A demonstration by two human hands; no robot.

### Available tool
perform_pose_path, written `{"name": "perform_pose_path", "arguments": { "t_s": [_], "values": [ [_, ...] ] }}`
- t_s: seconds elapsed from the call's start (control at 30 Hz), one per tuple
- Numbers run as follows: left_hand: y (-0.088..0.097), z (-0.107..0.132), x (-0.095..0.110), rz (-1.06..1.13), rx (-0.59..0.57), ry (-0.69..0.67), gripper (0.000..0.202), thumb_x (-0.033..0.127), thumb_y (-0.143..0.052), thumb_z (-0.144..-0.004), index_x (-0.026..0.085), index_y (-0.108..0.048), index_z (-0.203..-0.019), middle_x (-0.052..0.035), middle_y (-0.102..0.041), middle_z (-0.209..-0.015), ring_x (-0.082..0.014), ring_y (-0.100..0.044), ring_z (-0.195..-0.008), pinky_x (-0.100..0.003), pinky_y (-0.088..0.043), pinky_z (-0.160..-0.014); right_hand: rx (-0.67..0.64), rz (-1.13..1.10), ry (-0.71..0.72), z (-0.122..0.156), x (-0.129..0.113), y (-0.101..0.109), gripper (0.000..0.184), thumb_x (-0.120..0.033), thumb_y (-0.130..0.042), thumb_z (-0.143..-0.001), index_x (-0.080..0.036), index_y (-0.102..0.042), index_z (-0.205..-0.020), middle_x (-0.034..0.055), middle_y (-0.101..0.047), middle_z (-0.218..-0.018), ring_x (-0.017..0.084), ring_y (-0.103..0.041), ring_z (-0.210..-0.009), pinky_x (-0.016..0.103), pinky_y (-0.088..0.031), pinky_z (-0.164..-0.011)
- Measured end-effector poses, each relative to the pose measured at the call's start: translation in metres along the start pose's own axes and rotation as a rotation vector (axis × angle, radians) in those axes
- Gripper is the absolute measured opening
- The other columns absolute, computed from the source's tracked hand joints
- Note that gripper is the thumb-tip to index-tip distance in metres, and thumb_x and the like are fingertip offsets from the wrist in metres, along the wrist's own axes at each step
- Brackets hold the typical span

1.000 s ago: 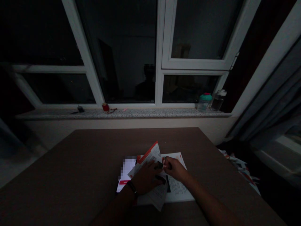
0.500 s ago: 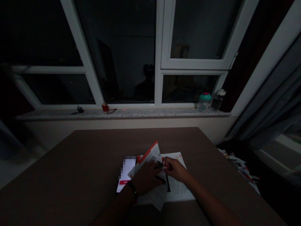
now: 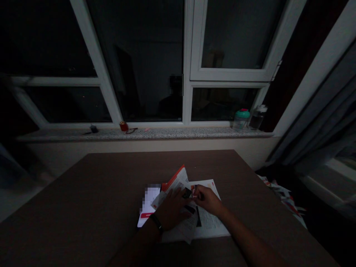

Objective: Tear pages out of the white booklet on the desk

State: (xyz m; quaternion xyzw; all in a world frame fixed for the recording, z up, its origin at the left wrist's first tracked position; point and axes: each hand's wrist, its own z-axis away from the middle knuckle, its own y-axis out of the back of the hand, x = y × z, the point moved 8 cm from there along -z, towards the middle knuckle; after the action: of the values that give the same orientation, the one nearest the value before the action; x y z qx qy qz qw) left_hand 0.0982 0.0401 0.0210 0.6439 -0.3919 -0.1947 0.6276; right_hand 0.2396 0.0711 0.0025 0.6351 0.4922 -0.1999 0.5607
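A printed booklet (image 3: 213, 226) lies open on the brown table, with text and dark picture areas on its pages. One page (image 3: 178, 178) with an orange-red edge is folded over at an angle, its tip pointing away from me. My left hand (image 3: 174, 208), with a dark band on the wrist, lies flat on this folded page, fingers spread. At the page's right edge, my right hand (image 3: 208, 200) has its fingers closed in a pinch on the paper. The fingertips partly hide the pinched spot. A lit phone (image 3: 150, 202) sits left of the booklet, partly covered by the page.
Beyond the brown table (image 3: 111, 185) runs a speckled window sill (image 3: 172, 133). On it stand a teal-lidded bottle (image 3: 241, 118), a clear bottle (image 3: 258, 118), a small red jar (image 3: 124, 126) and a small dark bottle (image 3: 94, 128). Papers (image 3: 286, 200) lie beyond the table's right edge.
The folded page's upper tip has shifted slightly left, and its lower corner has drawn up a little. My left fingers have moved slightly over the page; the right hand stays nearly in place.
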Motion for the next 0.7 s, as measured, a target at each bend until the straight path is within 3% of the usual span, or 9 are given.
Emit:
{"name": "perform_pose_path", "arguments": {
  "t_s": [0.1,0.3,0.43,0.7],
  "values": [
    [0.0,0.0,-0.005,-0.005,-0.008,0.036,0.054,0.04,-0.063,-0.088,0.031,-0.044,-0.137,-0.0084,-0.033,-0.15,-0.0336,-0.028,-0.137,-0.055,-0.027,-0.107,0.048,-0.022,-0.025,-0.004,0.005,0.003,0.011,-0.016,-0.061,-0.076,-0.02,-0.051,-0.074,-0.0037,-0.056,-0.067,0.012,-0.049,-0.06,0.02,-0.036,-0.055],
    [0.01,-0.002,0.004,0.032,0.012,0.02,0.054,0.033,-0.066,-0.086,0.027,-0.046,-0.135,-0.0081,-0.037,-0.147,-0.0293,-0.034,-0.133,-0.048,-0.031,-0.108,0.017,0.007,-0.018,-0.003,0.0,-0.001,0.011,-0.015,-0.062,-0.075,-0.02,-0.052,-0.075,-0.0036,-0.055,-0.069,0.012,-0.05,-0.06,0.021,-0.037,-0.056],
    [0.009,-0.004,0.006,0.039,0.027,0.026,0.055,0.031,-0.068,-0.083,0.026,-0.047,-0.133,-0.0081,-0.039,-0.146,-0.029,-0.036,-0.132,-0.048,-0.031,-0.108,0.006,0.049,-0.003,-0.004,-0.004,-0.004,0.011,-0.013,-0.061,-0.074,-0.02,-0.052,-0.073,-0.003,-0.057,-0.072,0.012,-0.051,-0.062,0.021,-0.038,-0.058],
    [0.003,-0.004,0.003,0.032,0.052,0.041,0.054,0.036,-0.068,-0.084,0.025,-0.047,-0.133,-0.0094,-0.04,-0.145,-0.0297,-0.036,-0.132,-0.049,-0.032,-0.108,-0.132,0.084,-0.015,0.004,-0.002,-0.01,0.016,-0.011,-0.066,-0.067,-0.02,-0.054,-0.072,-0.0045,-0.055,-0.066,0.012,-0.051,-0.061,0.02,-0.035,-0.055]
  ]
}}
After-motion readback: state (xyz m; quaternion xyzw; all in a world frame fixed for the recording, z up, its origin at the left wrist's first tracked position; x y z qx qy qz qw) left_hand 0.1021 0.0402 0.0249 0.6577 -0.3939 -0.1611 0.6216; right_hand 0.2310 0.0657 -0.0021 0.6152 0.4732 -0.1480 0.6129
